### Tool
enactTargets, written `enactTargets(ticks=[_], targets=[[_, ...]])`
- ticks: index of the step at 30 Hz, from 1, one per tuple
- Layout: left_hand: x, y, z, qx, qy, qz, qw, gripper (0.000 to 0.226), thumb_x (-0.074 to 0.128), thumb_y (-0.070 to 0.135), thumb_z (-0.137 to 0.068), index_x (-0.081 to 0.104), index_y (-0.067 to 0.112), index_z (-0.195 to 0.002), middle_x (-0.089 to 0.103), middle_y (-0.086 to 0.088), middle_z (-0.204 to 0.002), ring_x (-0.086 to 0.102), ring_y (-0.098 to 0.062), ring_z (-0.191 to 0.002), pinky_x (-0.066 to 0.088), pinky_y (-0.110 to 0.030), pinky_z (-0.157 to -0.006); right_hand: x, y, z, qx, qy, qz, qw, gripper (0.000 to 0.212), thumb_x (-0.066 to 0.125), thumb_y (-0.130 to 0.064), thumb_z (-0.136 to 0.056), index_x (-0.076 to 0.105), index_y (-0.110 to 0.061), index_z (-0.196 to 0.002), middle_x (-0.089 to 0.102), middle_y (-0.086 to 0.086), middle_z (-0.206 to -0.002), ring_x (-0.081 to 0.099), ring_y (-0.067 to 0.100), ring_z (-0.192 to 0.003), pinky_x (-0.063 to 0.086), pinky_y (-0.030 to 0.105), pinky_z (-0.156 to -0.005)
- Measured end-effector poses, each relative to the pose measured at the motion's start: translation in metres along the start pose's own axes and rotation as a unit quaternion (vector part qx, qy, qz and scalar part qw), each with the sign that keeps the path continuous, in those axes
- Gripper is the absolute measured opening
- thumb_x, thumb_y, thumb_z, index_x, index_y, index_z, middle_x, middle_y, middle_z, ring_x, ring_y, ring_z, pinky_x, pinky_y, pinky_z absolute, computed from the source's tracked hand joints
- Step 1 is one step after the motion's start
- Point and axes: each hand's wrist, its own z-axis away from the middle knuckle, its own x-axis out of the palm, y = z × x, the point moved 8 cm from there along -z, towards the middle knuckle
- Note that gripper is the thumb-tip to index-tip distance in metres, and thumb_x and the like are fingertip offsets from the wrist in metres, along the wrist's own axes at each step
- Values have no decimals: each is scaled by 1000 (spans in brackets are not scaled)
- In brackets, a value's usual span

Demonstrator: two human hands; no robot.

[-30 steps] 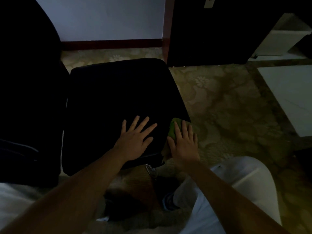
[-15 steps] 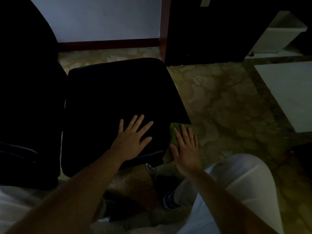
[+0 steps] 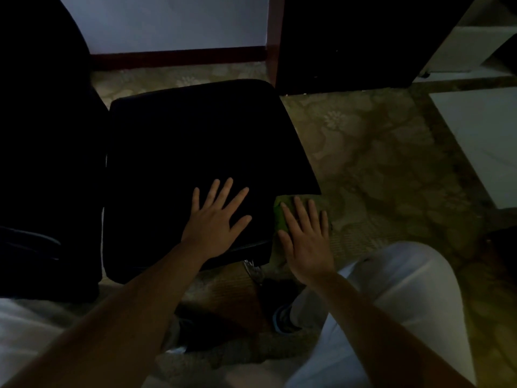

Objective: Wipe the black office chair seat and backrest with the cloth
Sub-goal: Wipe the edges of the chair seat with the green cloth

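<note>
- Chair seat (image 3: 195,152): black, squarish padded cushion with rounded corners, standing on patterned floor (image 3: 377,163).
- Left hand (image 3: 215,222): flat, fingers spread, resting on seat.
- Right hand (image 3: 306,236): flat, pressing green cloth (image 3: 279,217) against seat's right edge.

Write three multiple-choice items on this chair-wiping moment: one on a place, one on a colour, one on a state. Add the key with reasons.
1. Where is the cloth?
A. under the right hand, at a corner of the seat
B. in the middle of the seat
C. draped over a shoulder

2. What colour is the cloth?
A. red
B. green
C. white

3. How does the left hand lie?
A. in a fist
B. flat on the seat, fingers spread
C. pinching the cloth

Key: 1 A, green fabric shows beneath the right fingers at the seat's corner; 2 B, its visible part is green; 3 B, all five fingers lie splayed on the black seat.
</note>
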Motion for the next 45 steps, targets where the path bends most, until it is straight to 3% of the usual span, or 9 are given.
enactTargets(ticks=[5,14,19,22,25,29,34,41,45], targets=[[3,3,-2,-11,-1,-5,1000,76,-9,75,-88,-12,44,-157,-18,2,-168,-20,-21,-154,-13,-56,-122,-4,14,-6,78,20,-65,995,65,5,-62,-102,16,-35,-160,5,-4,-170,-10,24,-156,0,52,-126],[3,3,-2,-15,-3,-7,1000,75,-11,74,-88,-15,43,-156,-19,2,-168,-20,-22,-154,-9,-58,-122,1,-10,-4,-30,15,20,999,60,17,-56,-106,26,-30,-159,16,-1,-169,-2,31,-157,7,60,-124],[4,4,-5,-12,7,3,1000,75,-5,75,-91,-9,42,-158,-15,1,-168,-16,-22,-155,-9,-58,-122,-5,9,-11,64,49,-31,996,61,13,-55,-105,31,-28,-158,20,1,-168,1,31,-157,7,56,-125],[4,4,-5,-17,-3,-11,1000,74,-8,74,-90,-13,43,-157,-19,1,-168,-19,-22,-154,-10,-57,-122,1,-12,-8,11,20,7,1000,58,18,-52,-106,27,-30,-158,18,-1,-169,-2,34,-156,2,59,-124],[2,4,-4,-9,-17,-19,1000,76,-14,73,-86,-17,42,-156,-24,2,-166,-23,-22,-153,-12,-56,-122,7,-32,-3,-41,10,41,998,56,22,-51,-106,27,-32,-158,22,-1,-168,5,37,-156,8,63,-122],[-1,-6,-3,32,-31,-16,999,76,-9,76,-88,-15,45,-156,-20,3,-168,-23,-22,-153,-14,-56,-121,3,-23,-6,-29,43,38,998,54,26,-48,-107,34,-29,-156,28,2,-166,12,32,-156,9,58,-124],[-3,-16,6,-8,-25,-22,999,78,-6,80,-86,-13,47,-156,-23,6,-166,-23,-29,-153,-16,-65,-117,0,-16,-13,15,67,18,997,54,29,-48,-106,38,-27,-155,28,4,-165,9,33,-156,8,60,-123],[-2,-21,7,1,-14,-37,999,76,-9,80,-87,-13,48,-156,-18,5,-168,-18,-29,-154,-8,-68,-118,9,-41,-5,-100,19,68,992,55,26,-51,-106,33,-31,-157,28,4,-166,15,36,-155,12,64,-121],[-5,-25,6,22,2,-29,999,76,-3,81,-92,-2,45,-159,-5,4,-170,-9,-29,-156,0,-68,-119,4,-35,-10,-46,35,46,997,55,23,-49,-107,36,-30,-156,30,3,-165,17,32,-155,12,60,-123]])
